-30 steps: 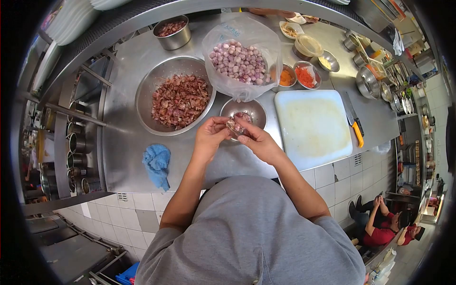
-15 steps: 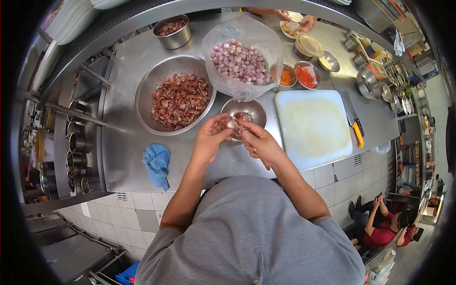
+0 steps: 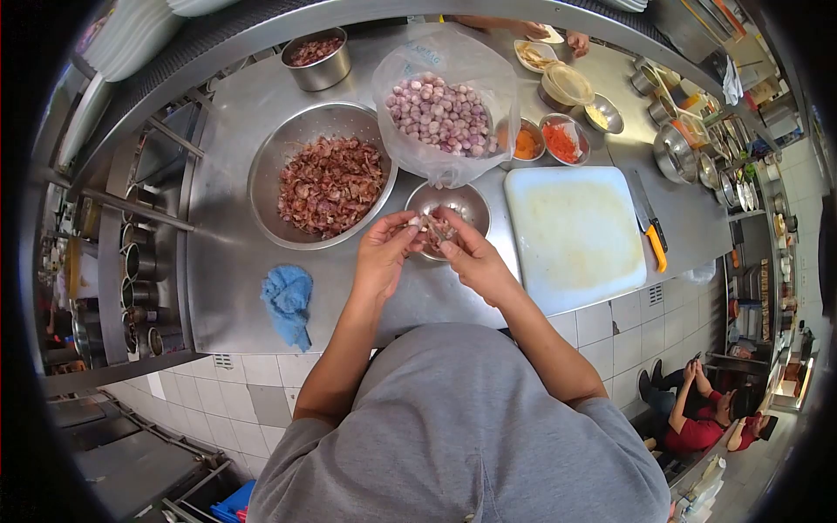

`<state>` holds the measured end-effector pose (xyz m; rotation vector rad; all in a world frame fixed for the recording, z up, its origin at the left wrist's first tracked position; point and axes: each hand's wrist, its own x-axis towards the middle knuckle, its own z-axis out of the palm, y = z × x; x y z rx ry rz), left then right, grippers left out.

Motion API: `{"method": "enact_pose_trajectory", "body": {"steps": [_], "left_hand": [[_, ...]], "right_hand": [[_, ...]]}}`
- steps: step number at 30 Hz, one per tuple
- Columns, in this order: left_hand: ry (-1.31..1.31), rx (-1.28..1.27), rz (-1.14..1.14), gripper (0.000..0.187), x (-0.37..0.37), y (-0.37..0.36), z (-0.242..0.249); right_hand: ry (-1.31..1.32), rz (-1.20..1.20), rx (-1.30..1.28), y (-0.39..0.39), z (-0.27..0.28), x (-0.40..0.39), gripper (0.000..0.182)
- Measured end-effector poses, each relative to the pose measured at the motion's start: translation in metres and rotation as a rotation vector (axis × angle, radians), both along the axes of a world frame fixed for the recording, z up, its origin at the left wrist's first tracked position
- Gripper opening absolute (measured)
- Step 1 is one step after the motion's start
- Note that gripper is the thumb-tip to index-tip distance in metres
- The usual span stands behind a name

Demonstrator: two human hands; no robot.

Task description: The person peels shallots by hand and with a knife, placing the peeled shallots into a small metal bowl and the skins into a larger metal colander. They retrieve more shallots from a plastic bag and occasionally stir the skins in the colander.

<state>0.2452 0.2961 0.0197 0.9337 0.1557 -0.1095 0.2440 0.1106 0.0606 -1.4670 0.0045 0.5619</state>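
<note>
My left hand (image 3: 384, 253) and my right hand (image 3: 475, 257) meet over a small steel bowl (image 3: 466, 202), both pinching one small shallot (image 3: 433, 228) with loose skin between the fingertips. Behind the bowl stands an open clear plastic bag of peeled shallots (image 3: 440, 113). To the left is a large steel bowl (image 3: 266, 170) heaped with reddish shallot skins (image 3: 330, 185).
A white cutting board (image 3: 575, 231) lies to the right, with an orange-handled knife (image 3: 649, 227) beside it. A blue cloth (image 3: 288, 301) sits front left. Small bowls of orange spices (image 3: 545, 139) and a steel pot (image 3: 316, 61) stand at the back. Another person's hand (image 3: 575, 39) reaches at the far edge.
My fingers have shifted on the shallot, pulling at its skin; my right hand rose slightly toward the small bowl. The other person's hand at the far edge moved.
</note>
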Motion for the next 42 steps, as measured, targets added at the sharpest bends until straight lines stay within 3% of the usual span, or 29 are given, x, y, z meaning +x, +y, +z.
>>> {"method": "enact_pose_trajectory", "body": {"steps": [2, 6, 9, 11, 18, 21, 23, 27, 29, 30, 33, 35, 36, 38, 42], "left_hand": [[-0.006, 0.02, 0.003, 0.027, 0.0, 0.001, -0.003], [-0.096, 0.077, -0.019, 0.025, -0.001, -0.004, 0.0], [-0.089, 0.069, -0.022, 0.024, -0.002, -0.005, 0.002], [-0.08, 0.057, -0.03, 0.026, -0.002, -0.004, 0.0], [-0.014, -0.12, -0.057, 0.03, -0.001, -0.003, -0.006], [-0.001, -0.156, -0.062, 0.029, -0.002, -0.001, -0.006], [-0.007, -0.176, -0.068, 0.029, -0.002, 0.0, -0.004], [-0.048, -0.205, -0.102, 0.024, -0.002, -0.005, -0.002], [-0.052, -0.202, -0.087, 0.022, 0.001, -0.007, -0.004], [-0.055, -0.189, -0.06, 0.021, 0.002, -0.007, -0.004], [-0.04, -0.12, -0.003, 0.021, 0.001, -0.008, -0.001], [-0.023, -0.063, 0.028, 0.022, 0.001, -0.008, -0.001], [-0.04, -0.026, 0.023, 0.023, 0.0, -0.007, -0.003], [-0.058, 0.011, 0.017, 0.023, 0.0, -0.007, -0.005], [-0.091, 0.008, 0.0, 0.025, -0.001, -0.005, -0.007]], "right_hand": [[-0.143, 0.108, 0.024, 0.0, -0.005, 0.0, 0.053], [-0.143, 0.103, 0.033, 0.002, -0.005, 0.0, 0.049], [-0.083, 0.088, 0.017, 0.001, -0.001, 0.002, 0.045], [0.118, 0.071, 0.143, -0.002, 0.004, 0.001, 0.042], [0.302, 0.076, 0.343, -0.001, -0.002, 0.001, 0.042], [0.273, 0.026, 0.305, 0.001, -0.003, 0.004, 0.043], [0.07, -0.099, -0.001, 0.005, -0.002, 0.006, 0.045], [0.034, -0.103, -0.036, 0.005, -0.006, 0.005, 0.047], [0.322, 0.038, 0.235, 0.0, -0.004, 0.004, 0.049], [0.322, 0.038, 0.235, -0.001, -0.003, 0.004, 0.049], [0.31, 0.05, 0.275, -0.002, 0.0, 0.002, 0.049], [0.136, 0.072, 0.092, -0.001, 0.005, 0.0, 0.05], [0.136, 0.071, 0.092, 0.0, 0.003, 0.0, 0.05], [-0.114, 0.136, 0.025, 0.002, -0.002, -0.002, 0.047], [-0.148, 0.131, -0.033, 0.003, 0.001, -0.002, 0.046]]}}
